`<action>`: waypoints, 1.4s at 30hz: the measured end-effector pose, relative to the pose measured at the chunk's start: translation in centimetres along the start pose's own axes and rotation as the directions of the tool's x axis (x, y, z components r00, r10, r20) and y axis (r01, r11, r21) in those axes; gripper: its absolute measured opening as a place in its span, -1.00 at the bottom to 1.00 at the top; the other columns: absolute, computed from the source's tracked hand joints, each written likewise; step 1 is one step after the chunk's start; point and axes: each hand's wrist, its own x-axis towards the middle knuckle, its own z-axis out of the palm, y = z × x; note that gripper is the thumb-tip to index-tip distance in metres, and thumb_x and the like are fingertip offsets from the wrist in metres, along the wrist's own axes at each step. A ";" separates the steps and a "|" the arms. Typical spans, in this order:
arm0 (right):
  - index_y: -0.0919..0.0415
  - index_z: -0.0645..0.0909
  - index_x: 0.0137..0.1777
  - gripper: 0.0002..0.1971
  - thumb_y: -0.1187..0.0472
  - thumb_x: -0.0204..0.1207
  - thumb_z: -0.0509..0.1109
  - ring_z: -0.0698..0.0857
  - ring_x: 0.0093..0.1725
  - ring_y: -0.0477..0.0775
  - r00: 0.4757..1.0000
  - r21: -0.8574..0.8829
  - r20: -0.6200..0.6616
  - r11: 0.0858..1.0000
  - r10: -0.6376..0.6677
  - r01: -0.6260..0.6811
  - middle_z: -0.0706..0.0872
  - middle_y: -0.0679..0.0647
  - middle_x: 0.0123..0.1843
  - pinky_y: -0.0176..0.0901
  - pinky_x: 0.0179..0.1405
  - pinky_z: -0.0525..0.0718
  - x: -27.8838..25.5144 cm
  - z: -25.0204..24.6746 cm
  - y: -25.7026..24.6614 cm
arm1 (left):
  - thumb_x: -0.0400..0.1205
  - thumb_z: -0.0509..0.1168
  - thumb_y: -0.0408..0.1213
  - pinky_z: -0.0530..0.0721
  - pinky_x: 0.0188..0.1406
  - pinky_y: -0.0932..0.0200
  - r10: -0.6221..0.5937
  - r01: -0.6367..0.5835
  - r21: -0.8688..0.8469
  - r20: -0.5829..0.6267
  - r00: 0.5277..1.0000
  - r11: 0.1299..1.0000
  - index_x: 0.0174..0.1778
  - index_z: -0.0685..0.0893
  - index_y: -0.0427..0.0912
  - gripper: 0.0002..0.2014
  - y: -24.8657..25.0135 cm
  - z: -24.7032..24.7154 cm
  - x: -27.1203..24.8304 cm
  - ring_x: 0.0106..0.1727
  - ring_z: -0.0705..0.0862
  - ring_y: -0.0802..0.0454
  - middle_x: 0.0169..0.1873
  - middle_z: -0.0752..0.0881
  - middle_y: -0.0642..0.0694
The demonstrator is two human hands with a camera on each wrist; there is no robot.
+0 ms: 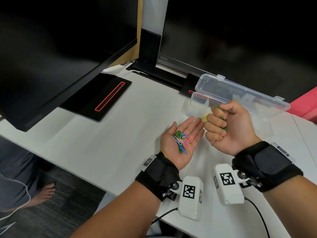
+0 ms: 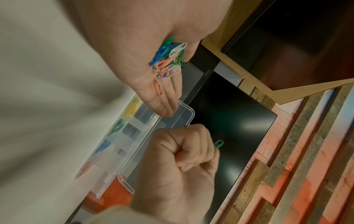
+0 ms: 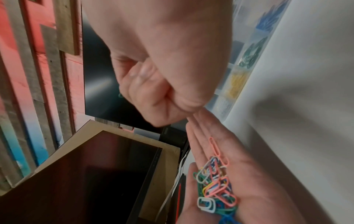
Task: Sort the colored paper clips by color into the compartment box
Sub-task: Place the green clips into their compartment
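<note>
My left hand (image 1: 181, 141) lies palm up above the white table, fingers straight, carrying a mixed heap of paper clips (image 1: 182, 140) in green, blue, pink, white and yellow; the heap of paper clips (image 2: 168, 59) also shows in the left wrist view and the heap of paper clips (image 3: 215, 186) in the right wrist view. My right hand (image 1: 226, 126) is curled into a fist just right of the left fingertips, gripping green paper clips (image 1: 222, 120); one green clip (image 2: 218, 144) sticks out above the fist. The clear compartment box (image 1: 243, 95) stands open behind both hands, with yellow, green, blue and pink clips in separate compartments (image 2: 118, 125).
A large dark monitor (image 1: 60, 57) with its black base (image 1: 97, 97) stands at the left. A second screen (image 1: 240, 40) rises behind the box. The table's (image 1: 111, 143) near edge runs diagonally at lower left. Something red (image 1: 307, 105) lies at the far right.
</note>
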 end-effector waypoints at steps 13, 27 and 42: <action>0.16 0.45 -0.26 -0.89 0.36 0.28 0.15 0.23 -0.70 -0.11 0.999 0.141 -0.041 0.990 -0.027 0.033 0.29 -0.02 -0.57 -0.32 -0.73 0.12 1.1 -0.3 1.1 | 0.79 -0.04 -0.11 0.65 0.24 -0.06 -0.009 0.010 0.034 -0.027 1.000 0.999 0.23 0.63 -0.42 -0.52 0.1 0.1 -0.1 0.08 0.78 -0.23 0.12 0.75 -0.40; 0.16 0.70 0.02 -0.78 0.20 0.74 0.20 0.79 -0.29 -0.03 1.000 -0.974 0.022 0.227 0.000 0.021 0.84 0.10 -0.18 -0.02 -0.14 0.80 2.2 2.5 0.5 | 0.74 0.03 0.02 0.66 0.23 -0.08 -0.046 0.046 0.000 0.048 0.998 0.999 0.11 0.63 -0.34 -0.53 -0.3 -0.2 0.4 0.06 0.59 -0.11 0.05 0.61 -0.26; -0.07 0.82 -0.09 -0.94 0.10 0.46 0.57 0.77 -0.19 -0.11 0.991 -0.975 0.128 -0.180 0.039 0.133 0.84 -0.08 -0.23 -0.02 -0.01 0.75 2.3 2.2 -0.6 | 0.79 -0.07 0.01 0.71 0.14 -0.08 -0.048 0.047 0.036 0.023 0.999 0.998 -0.09 0.83 -0.39 -0.34 -0.3 -0.4 0.4 -0.07 0.81 -0.15 -0.08 0.80 -0.29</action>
